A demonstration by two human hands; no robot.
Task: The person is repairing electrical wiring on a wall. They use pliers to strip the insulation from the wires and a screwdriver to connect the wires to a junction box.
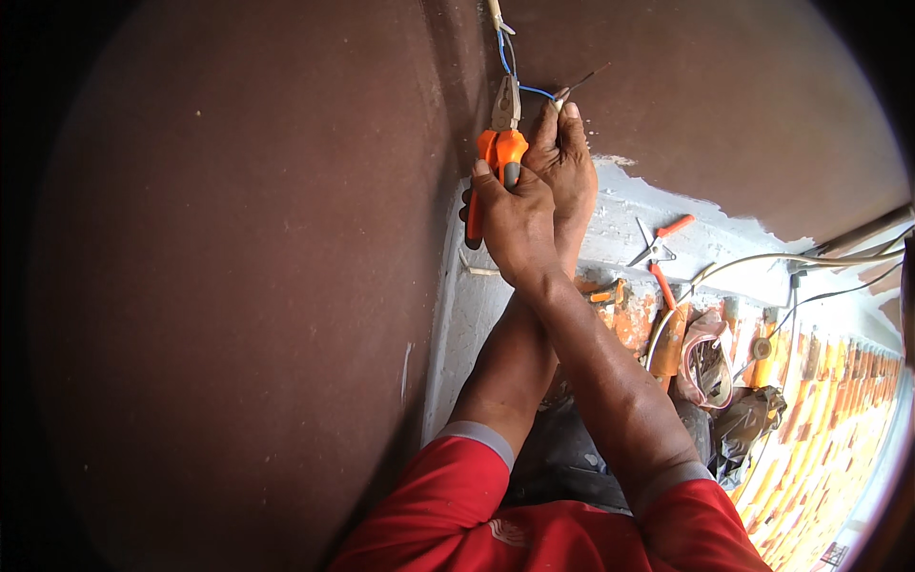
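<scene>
My arms are crossed, the right forearm lying over the left. In my right hand is a pair of combination pliers with orange and grey handles, jaws pointing up. The jaw tips meet the blue wire that comes down from a pale cable at the top; whether they grip it cannot be made out. Just right of the pliers, my left hand pinches a white cable end between thumb and fingers. The blue wire runs to that end, and a thin dark wire sticks out past it.
Red-handled cutters lie spread on the white-painted ledge. A pale cable loops across at right. Below are a pink pouch, a black plastic bag and orange roof tiles. A brown wall rises at left.
</scene>
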